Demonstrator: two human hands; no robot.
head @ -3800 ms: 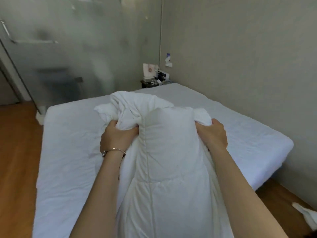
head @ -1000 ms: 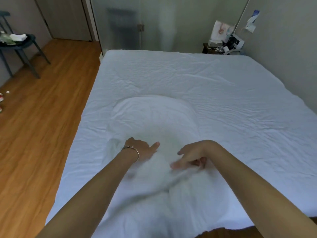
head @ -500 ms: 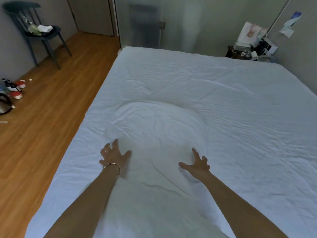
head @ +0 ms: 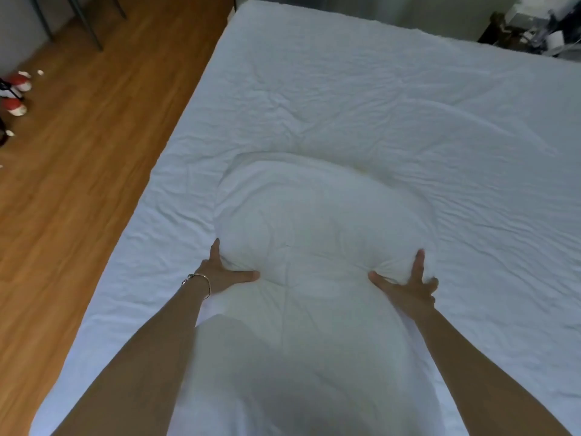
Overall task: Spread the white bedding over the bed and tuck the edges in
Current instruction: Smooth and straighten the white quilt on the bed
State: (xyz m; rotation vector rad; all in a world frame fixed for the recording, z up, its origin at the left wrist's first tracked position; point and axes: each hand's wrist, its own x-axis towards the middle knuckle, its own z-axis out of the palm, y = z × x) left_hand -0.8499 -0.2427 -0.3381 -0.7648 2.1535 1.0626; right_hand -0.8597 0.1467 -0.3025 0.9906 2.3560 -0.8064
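The white bedding (head: 317, 221) lies in a puffy, folded heap on the near middle of the bed (head: 377, 89), which is covered by a wrinkled white sheet. My left hand (head: 223, 272), with a thin bracelet on the wrist, presses flat against the heap's left near side, fingers spread. My right hand (head: 408, 284) presses on the heap's right near side, fingers also spread and straight. The bedding trails back between my forearms toward me.
Wooden floor (head: 78, 184) runs along the bed's left side. Red and white shoes (head: 15, 96) lie at the far left, with dark chair legs (head: 85, 23) beyond. A dark nightstand (head: 531, 29) with clutter stands at the bed's far right corner.
My head has dropped closer to the bed. Both hands have pushed forward into the bedding, bunching it into a taller mound ahead of my fingers.
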